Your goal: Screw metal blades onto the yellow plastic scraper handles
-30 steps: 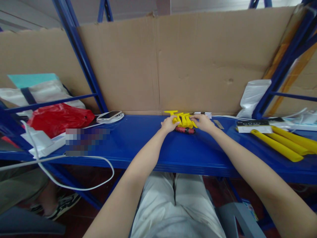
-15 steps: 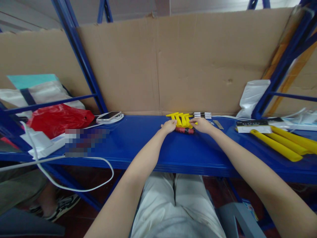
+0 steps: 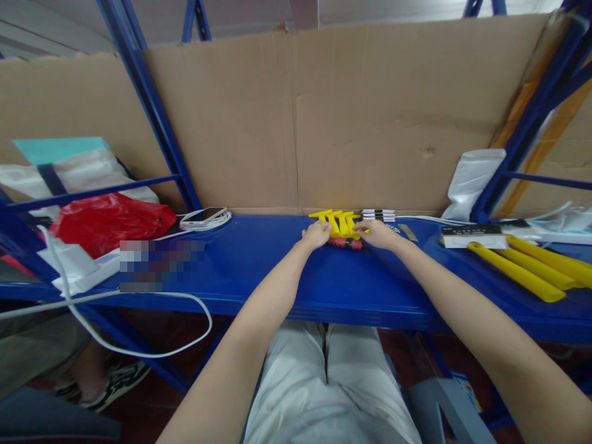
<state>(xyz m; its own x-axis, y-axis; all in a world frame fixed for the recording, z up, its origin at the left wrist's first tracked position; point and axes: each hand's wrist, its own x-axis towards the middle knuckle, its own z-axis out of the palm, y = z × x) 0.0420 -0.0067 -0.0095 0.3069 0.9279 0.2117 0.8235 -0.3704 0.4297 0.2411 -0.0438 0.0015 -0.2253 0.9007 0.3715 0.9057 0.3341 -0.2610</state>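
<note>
Several yellow plastic T-shaped pieces [image 3: 340,221] lie in a row on the blue shelf top [image 3: 268,265], near the cardboard. In front of them rests a red and black handle [image 3: 346,243], perhaps of a screwdriver; its left end is behind my hand. My left hand [image 3: 317,234] is closed at the left end of the row, beside the handle, and what its fingers hold is hidden. At the right end, my right hand [image 3: 377,234] pinches a yellow piece between thumb and fingers; a bit of yellow shows between them.
Black-and-white packs [image 3: 378,214] and a small metal plate [image 3: 407,232] lie beyond my right hand. Yellow handles [image 3: 518,271] are at the right. A phone [image 3: 206,215], white cable [image 3: 210,320] and red bag [image 3: 111,222] sit left. Blue posts [image 3: 150,105] flank the cardboard [image 3: 361,123].
Almost nothing differs. My left hand has shifted very slightly, and both hands stay at the yellow pieces.
</note>
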